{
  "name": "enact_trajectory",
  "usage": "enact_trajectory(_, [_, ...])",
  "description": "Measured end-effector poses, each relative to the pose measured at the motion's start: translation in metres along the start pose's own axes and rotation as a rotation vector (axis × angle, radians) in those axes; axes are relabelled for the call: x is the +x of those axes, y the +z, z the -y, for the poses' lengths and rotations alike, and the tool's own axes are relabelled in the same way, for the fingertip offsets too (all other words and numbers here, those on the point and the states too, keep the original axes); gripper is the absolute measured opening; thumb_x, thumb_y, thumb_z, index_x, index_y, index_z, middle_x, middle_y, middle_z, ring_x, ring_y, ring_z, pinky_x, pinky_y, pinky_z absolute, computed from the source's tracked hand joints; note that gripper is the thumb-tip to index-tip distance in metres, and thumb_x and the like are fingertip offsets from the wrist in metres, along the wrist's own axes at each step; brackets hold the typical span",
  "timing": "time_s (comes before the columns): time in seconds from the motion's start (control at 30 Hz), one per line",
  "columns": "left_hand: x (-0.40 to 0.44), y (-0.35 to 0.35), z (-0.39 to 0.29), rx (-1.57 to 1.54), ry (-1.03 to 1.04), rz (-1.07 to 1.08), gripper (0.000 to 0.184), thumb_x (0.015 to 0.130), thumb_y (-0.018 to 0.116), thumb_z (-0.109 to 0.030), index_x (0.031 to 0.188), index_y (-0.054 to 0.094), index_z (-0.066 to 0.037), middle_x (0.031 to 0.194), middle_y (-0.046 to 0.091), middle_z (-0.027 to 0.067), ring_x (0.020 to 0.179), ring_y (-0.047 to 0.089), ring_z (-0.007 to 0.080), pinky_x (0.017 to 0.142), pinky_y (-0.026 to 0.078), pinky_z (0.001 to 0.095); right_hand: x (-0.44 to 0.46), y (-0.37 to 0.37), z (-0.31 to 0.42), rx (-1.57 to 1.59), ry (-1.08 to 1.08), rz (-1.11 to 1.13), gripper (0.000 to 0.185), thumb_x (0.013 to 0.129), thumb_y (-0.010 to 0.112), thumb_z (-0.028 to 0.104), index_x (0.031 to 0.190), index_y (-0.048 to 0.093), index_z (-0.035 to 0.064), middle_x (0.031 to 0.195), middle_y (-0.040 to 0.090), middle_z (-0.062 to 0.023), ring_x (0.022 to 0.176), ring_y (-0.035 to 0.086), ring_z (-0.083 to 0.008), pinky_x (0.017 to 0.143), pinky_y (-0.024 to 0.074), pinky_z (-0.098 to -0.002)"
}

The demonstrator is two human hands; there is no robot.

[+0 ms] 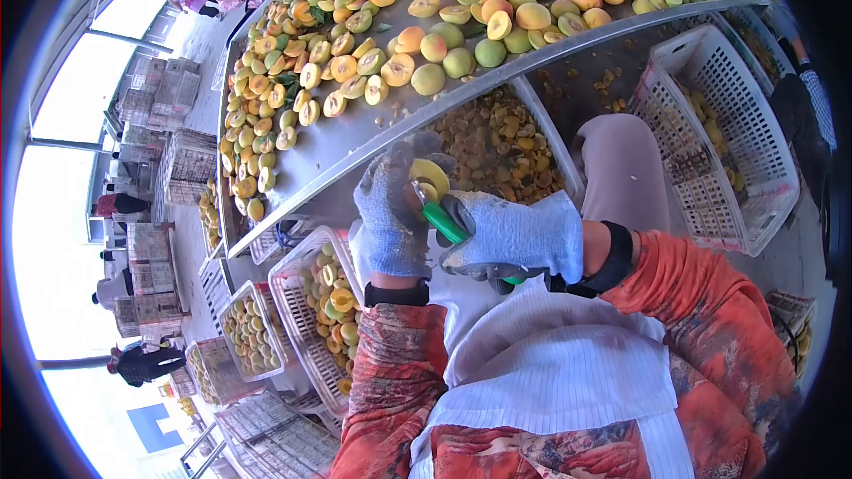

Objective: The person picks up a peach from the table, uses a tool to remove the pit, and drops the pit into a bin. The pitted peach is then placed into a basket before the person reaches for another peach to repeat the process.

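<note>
Left hand: a blue work glove (393, 204), its grip curled around a yellow peach (430, 179) showing cut flesh, held in front of the wearer's apron (550, 368).
Right hand: a matching glove (510, 232), its grip closed on a green-handled tool (446, 223) whose metal end meets the peach; the tip's exact shape is hidden.
Desk: a steel desk (337, 137) ahead bears a heap of peach halves (399, 69), some with pits showing.
Below its edge: brown and yellow fruit scraps (506, 137).
Either side: plastic crates, a white one (770, 137) at right, a pinkish one (302, 346) with peaches at left.
Step in hand: apparently working the pit out of the peach.
Next move calls for: a firm left hold, a controlled turn of the tool, and fingers clear of the metal.
</note>
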State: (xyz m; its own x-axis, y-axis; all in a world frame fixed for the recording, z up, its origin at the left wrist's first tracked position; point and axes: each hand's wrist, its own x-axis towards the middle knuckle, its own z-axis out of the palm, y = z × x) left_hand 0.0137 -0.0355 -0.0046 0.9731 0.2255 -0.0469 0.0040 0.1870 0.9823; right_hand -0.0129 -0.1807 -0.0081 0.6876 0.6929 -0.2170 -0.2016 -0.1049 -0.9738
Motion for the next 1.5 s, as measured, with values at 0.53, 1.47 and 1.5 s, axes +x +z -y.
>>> enact_trajectory(0.53, [0.021, -0.039, 0.011, -0.611, -0.409, -0.098, 0.044, 0.09, 0.045, -0.038, 0.119, 0.05, -0.005, 0.113, 0.056, 0.0151, 0.099, 0.056, 0.0327, 0.081, 0.051, 0.0445, 0.014, -0.047, -0.046, -0.913, 0.098, -0.592, 0.035, 0.079, 0.064, 0.026, 0.102, 0.052, 0.0027, 0.077, 0.062, -0.0187, 0.069, 0.063, -0.0298, 0.062, 0.0497, -0.0395])
enact_trajectory(1.47, [-0.044, -0.157, -0.027, 0.359, -0.068, -0.232, 0.041, 0.083, 0.049, 0.01, 0.123, 0.048, 0.003, 0.114, 0.057, 0.0132, 0.097, 0.059, 0.0159, 0.078, 0.049, 0.0217, 0.008, -0.03, -0.048, -0.959, -0.218, -0.622, 0.04, 0.078, 0.063, 0.026, 0.113, 0.054, 0.0074, 0.08, 0.06, -0.0138, 0.066, 0.061, -0.0295, 0.058, 0.0464, -0.0393])
enact_trajectory(1.5, [-0.034, -0.125, -0.023, 0.23, -0.065, -0.107, 0.045, 0.082, 0.052, 0.006, 0.127, 0.044, 0.003, 0.117, 0.055, 0.0142, 0.098, 0.058, 0.0157, 0.081, 0.048, 0.0228, 0.011, -0.026, -0.052, -0.983, -0.263, -0.617, 0.043, 0.078, 0.063, 0.025, 0.115, 0.052, 0.008, 0.08, 0.059, -0.0134, 0.065, 0.06, -0.0299, 0.057, 0.0463, -0.0393])
